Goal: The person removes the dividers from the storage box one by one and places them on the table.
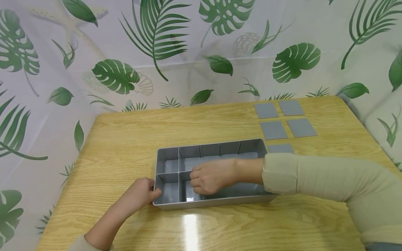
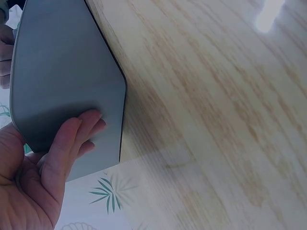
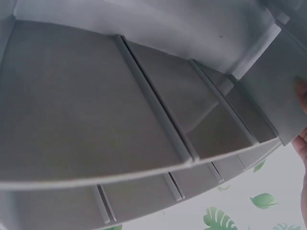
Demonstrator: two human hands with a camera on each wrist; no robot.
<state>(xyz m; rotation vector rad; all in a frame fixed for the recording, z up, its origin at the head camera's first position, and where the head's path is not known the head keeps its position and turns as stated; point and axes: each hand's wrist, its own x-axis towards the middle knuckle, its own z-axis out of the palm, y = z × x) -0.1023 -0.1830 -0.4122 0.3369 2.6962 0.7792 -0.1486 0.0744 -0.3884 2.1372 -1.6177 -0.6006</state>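
Note:
A long grey organizer box point(image 1: 220, 201) lies on the table, its open side up. My left hand point(image 1: 139, 191) grips its left end, with the thumb over the rim and the fingers against the outer end wall point(image 2: 62, 57). Reaching into the front half of the box, my right hand point(image 1: 210, 177) has its fingers curled. The right wrist view shows it pinching a flat grey divider panel point(image 3: 271, 86) beside the slotted ribs point(image 3: 244, 108) of the inner wall. At the left end, fitted dividers point(image 1: 179, 160) mark off small compartments.
Several loose grey panels point(image 1: 273, 130) lie flat on the wooden table point(image 1: 125, 139) at the back right, one of them partly hidden behind the right sleeve point(image 1: 317, 176). A leaf-patterned cloth point(image 1: 188, 80) hangs behind the table.

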